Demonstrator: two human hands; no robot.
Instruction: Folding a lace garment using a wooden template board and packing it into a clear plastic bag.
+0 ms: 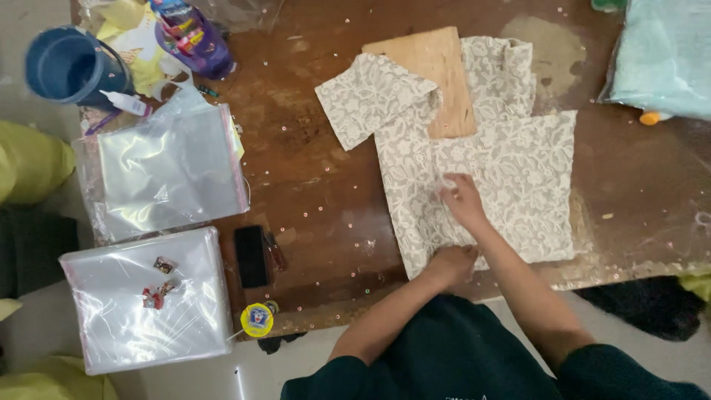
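Two hands press a lacy cloth (481, 178) flat.
It looks soft and light. Left hand (453, 263) on its near edge, right hand (463, 198) mid-cloth, both open, holding nothing.

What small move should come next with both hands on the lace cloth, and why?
Probably slide the right hand outward across the lace cloth to flatten it, while the left hand pins the near edge. The cloth lies spread over a wooden board, one flap is folded over at the far left, and both hands rest flat on it near the table edge.
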